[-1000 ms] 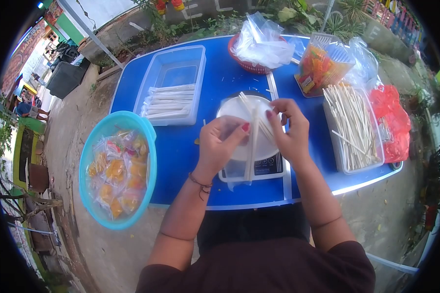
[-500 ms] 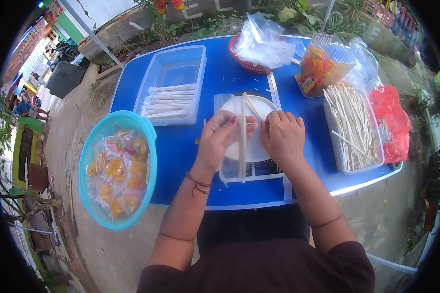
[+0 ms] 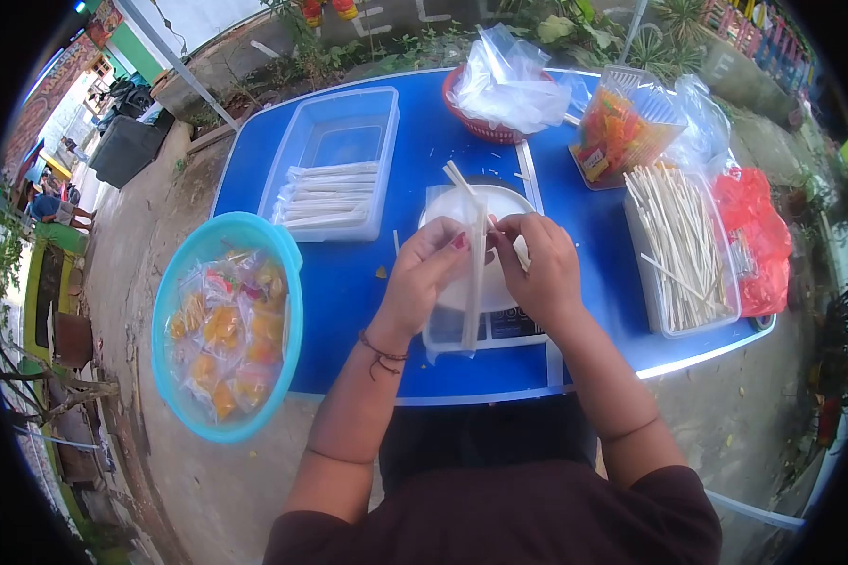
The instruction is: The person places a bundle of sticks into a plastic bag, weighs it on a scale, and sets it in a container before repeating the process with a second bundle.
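On the wall along the upper edge we can make out painted white letters, among them an E and an L; the markings on the digital kitchen scale are too small to read. We work outdoors over concrete ground, at a blue table with a pale edge.

At the centre of the frame, a bundle of slender pale sticks stands upright in a clear plastic sleeve, above the scale and its round white plate. Our left hand is closed on the sleeved bundle between thumb and fingers. Our right hand has thumb and fingertips drawn together just right of the sticks; we cannot tell whether they pinch anything.
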`<state>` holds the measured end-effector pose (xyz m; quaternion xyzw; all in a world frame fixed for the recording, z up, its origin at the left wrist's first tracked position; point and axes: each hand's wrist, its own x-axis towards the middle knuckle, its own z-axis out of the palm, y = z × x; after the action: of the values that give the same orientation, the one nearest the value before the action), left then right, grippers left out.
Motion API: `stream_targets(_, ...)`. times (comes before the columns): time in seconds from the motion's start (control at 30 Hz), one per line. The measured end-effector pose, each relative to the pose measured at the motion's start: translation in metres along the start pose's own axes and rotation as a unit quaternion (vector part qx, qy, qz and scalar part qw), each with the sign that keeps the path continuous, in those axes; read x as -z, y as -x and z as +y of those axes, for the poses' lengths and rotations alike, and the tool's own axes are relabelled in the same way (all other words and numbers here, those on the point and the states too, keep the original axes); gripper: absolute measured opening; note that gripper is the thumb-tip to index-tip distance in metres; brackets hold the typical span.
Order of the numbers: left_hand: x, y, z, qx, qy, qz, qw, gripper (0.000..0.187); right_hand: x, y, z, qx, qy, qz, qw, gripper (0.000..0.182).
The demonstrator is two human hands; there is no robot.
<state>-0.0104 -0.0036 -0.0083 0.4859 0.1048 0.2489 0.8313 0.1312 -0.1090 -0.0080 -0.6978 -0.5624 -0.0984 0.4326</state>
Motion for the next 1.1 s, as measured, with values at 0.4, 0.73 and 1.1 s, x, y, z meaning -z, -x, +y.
stream_targets(0.4,-0.007,0.003,-0.001,-0.042,-0.286,0.031,0.957,0.015,0.012,-0.008,0.001,-0.112,-0.168,0.090,0.975,0.006)
stream_targets(0.73,-0.013,0.005,0.000,-0.010,-0.355,0.018,0.935,0.019,0.018,-0.010,0.012,-0.068,-0.502,0.231,0.830,0.011)
stream_targets(1.1,-0.016,0.005,-0.001,-0.027,-0.314,0.030,0.948,0.020,0.015,-0.006,0.008,-0.125,-0.478,0.149,0.856,0.013)
